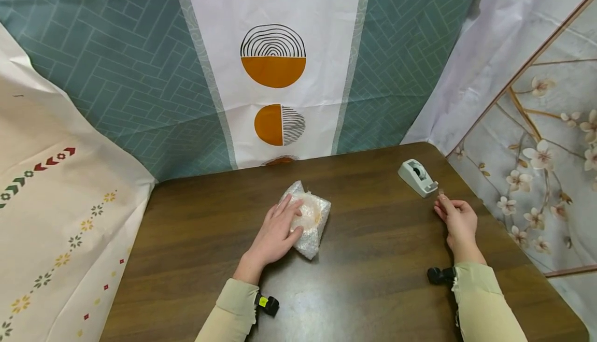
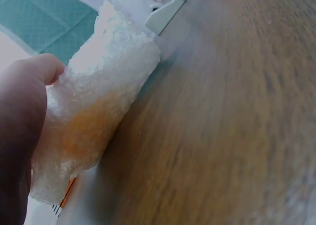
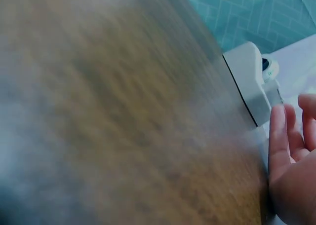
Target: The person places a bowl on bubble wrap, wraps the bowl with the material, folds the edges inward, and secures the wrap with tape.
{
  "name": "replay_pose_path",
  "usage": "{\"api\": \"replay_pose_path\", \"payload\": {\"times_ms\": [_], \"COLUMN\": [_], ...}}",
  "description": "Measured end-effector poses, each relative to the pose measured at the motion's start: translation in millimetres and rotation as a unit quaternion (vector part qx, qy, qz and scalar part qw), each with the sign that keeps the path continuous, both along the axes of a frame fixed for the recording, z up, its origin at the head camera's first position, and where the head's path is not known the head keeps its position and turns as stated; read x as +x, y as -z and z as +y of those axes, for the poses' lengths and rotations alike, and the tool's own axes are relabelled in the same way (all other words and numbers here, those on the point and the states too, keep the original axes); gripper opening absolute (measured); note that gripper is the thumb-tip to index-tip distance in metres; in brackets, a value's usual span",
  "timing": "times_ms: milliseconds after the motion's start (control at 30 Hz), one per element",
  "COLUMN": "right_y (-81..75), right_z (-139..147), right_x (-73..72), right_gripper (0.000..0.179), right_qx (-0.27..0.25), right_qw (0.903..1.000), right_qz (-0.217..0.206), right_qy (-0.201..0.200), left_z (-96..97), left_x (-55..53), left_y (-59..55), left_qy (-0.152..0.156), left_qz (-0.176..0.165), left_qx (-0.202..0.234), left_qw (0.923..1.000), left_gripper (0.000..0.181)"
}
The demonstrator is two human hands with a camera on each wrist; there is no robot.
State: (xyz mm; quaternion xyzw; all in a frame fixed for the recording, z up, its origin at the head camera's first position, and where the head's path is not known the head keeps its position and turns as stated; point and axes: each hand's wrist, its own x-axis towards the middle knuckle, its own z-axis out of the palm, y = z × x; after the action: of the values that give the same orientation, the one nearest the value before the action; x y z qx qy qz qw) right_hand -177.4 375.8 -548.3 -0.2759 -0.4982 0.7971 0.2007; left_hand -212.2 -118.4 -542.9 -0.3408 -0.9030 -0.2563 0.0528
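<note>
My left hand (image 1: 276, 231) rests on a bubble-wrapped package (image 1: 322, 212), fingers spread over its top and thumb along its near side. Something orange shows through the wrap, but what lies inside is hidden. The left wrist view has the same bubble wrap (image 2: 113, 72) beside the thumb (image 2: 42, 69). Over to the right, my right hand (image 1: 459, 224) pinches a small strip of clear tape (image 1: 440, 191) between thumb and forefinger, just in front of a white tape dispenser (image 1: 415, 179). In the right wrist view the fingertips are close to the dispenser's (image 3: 247, 77) cutting end.
A dark brown wooden table (image 1: 373, 259) carries the package and the dispenser. Behind it hangs a teal and white patterned cloth (image 1: 275, 93). A cream cloth (image 1: 60, 217) borders the left side, a flowered one (image 1: 536, 176) the right.
</note>
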Motion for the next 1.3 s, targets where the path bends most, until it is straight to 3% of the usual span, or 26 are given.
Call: {"api": "replay_pose_path", "payload": {"times_ms": [133,233,300,400,500,567,733,800,967,1100,1167,1300], "right_y": [-3.8,-9.5,-14.7,-24.2,-32.9,-39.0,-51.7,-56.0,-64.1,-67.1,-68.3,-70.9], "right_z": [-15.0,-39.9,-62.0,-101.1,-140.3,-163.5,-211.1,-226.9,-255.2,-265.0,-267.4,-268.9], "right_x": [4.4,5.5,2.7,-2.5,-9.3,-13.0,-23.6,-29.8,-47.8,-56.1,-58.1,-59.5], "right_gripper": [0.019,0.02,0.02,0.024,0.028,0.028,0.023,0.022,0.023,0.022,0.021,0.021], "right_qx": [0.067,0.158,0.224,0.31,0.349,0.361,0.389,0.421,0.516,0.567,0.584,0.604], "right_qw": [0.9951,0.9768,0.9548,0.9119,0.8775,0.8625,0.8319,0.8113,0.7481,0.7061,0.6902,0.6735], "right_qz": [-0.029,-0.054,-0.057,-0.04,-0.006,0.008,0.016,0.013,0.001,-0.025,-0.036,-0.045], "right_qy": [-0.066,-0.134,-0.187,-0.266,-0.329,-0.355,-0.396,-0.406,-0.417,-0.424,-0.425,-0.423], "left_z": [0.7,0.0,-0.4,-0.7,-0.8,-0.3,0.3,0.0,-1.2,-1.1,-1.4,-1.4], "left_x": [-0.1,0.6,0.6,0.3,0.0,-0.4,-0.2,0.5,2.2,2.7,3.0,2.9], "left_y": [1.0,0.6,-0.9,-3.4,-4.2,-4.1,-2.2,-1.7,-1.7,-2.3,-2.6,-3.0], "left_qy": [-0.002,0.001,0.002,0.001,0.0,-0.001,0.0,-0.002,-0.003,0.006,0.007,0.005], "left_qz": [0.007,0.014,0.017,0.015,0.012,0.01,0.006,0.004,0.007,0.006,0.004,0.004], "left_qx": [0.007,0.016,0.022,0.023,0.021,0.018,0.017,0.02,0.028,0.033,0.029,0.016], "left_qw": [0.9999,0.9998,0.9996,0.9996,0.9997,0.9998,0.9998,0.9998,0.9996,0.9994,0.9995,0.9998], "left_gripper": [0.052,0.056,0.058,0.063,0.064,0.063,0.056,0.059,0.072,0.073,0.071,0.06]}}
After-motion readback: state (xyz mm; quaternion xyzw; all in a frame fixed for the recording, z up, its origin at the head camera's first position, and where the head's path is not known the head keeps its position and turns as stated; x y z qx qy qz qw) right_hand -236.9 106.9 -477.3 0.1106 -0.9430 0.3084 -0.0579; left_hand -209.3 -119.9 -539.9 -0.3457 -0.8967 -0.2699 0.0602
